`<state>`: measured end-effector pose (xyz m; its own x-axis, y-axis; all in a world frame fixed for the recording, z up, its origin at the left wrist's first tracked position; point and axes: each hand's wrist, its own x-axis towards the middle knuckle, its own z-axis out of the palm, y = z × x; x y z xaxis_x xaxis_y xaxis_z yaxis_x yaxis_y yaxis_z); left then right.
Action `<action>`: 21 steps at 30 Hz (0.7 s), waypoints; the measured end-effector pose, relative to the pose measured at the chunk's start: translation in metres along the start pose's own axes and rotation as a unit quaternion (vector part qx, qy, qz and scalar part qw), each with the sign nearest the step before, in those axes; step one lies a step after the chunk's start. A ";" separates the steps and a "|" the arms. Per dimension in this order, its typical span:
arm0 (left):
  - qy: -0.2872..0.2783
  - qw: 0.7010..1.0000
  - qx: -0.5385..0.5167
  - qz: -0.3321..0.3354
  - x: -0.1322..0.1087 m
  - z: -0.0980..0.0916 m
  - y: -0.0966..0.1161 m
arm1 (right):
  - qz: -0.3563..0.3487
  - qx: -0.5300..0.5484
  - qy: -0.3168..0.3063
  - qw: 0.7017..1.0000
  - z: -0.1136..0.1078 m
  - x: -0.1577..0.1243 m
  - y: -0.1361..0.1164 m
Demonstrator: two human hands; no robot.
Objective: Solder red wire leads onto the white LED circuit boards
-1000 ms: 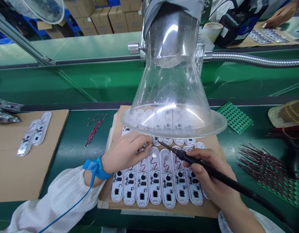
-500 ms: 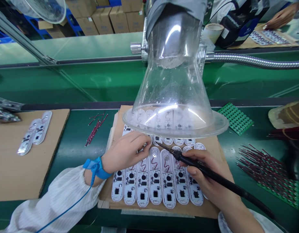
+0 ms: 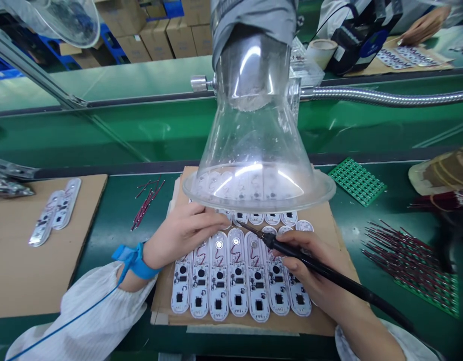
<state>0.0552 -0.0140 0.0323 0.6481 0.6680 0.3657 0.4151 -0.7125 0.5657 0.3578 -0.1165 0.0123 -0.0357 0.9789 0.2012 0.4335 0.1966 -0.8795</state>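
Note:
My right hand (image 3: 321, 260) is wrapped round the black handle of a soldering iron (image 3: 352, 287). The iron's thin tip points left, into the gap between two rows of white circuit boards (image 3: 238, 288) with rounded ends. My left hand (image 3: 188, 228), a blue wrist strap (image 3: 139, 260) below it, hovers over the boards' left side with its fingers pressed together. Its fingertips are just left of the iron's tip; whatever thin thing they pinch cannot be made out. Dark red wires (image 3: 236, 258) run along the front boards. The boards lie on a cardboard sheet (image 3: 325, 321).
A clear fume hood (image 3: 257, 145) hangs low over the back row. Red wires (image 3: 147, 205) lie left, beside cardboard (image 3: 17, 265) bearing two boards. At right are a green perforated board (image 3: 357, 180) and a wire pile (image 3: 400, 250). A co-worker's hand (image 3: 427, 25) shows behind.
My left hand has shifted left, and its fingers look straighter. The iron stays in my right hand, its tip at nearly the same spot. The whole view has shifted slightly.

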 end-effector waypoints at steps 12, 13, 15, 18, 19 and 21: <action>0.007 0.998 0.063 0.024 0.024 0.024 0.029 | 0.007 0.004 0.142 0.990 -0.032 -0.024 0.016; 0.010 0.997 0.066 0.025 0.024 0.027 0.030 | 0.009 0.015 0.144 0.989 -0.030 -0.023 0.017; 0.014 0.997 0.071 0.028 0.023 0.032 0.029 | 0.012 0.029 0.143 0.989 -0.027 -0.021 0.019; 0.017 0.996 0.076 0.033 0.020 0.035 0.026 | 0.017 0.028 0.128 0.991 -0.023 -0.018 0.017; 0.017 0.996 0.078 0.033 0.020 0.036 0.025 | 0.018 0.026 0.125 0.992 -0.023 -0.017 0.016; 0.012 0.996 0.078 0.032 0.020 0.036 0.024 | 0.019 0.021 0.117 0.993 -0.023 -0.016 0.015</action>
<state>0.1009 -0.0258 0.0263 0.6612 0.6241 0.4163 0.4688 -0.7769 0.4203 0.3855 -0.1310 0.0057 0.1926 0.9467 0.2580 0.3916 0.1670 -0.9049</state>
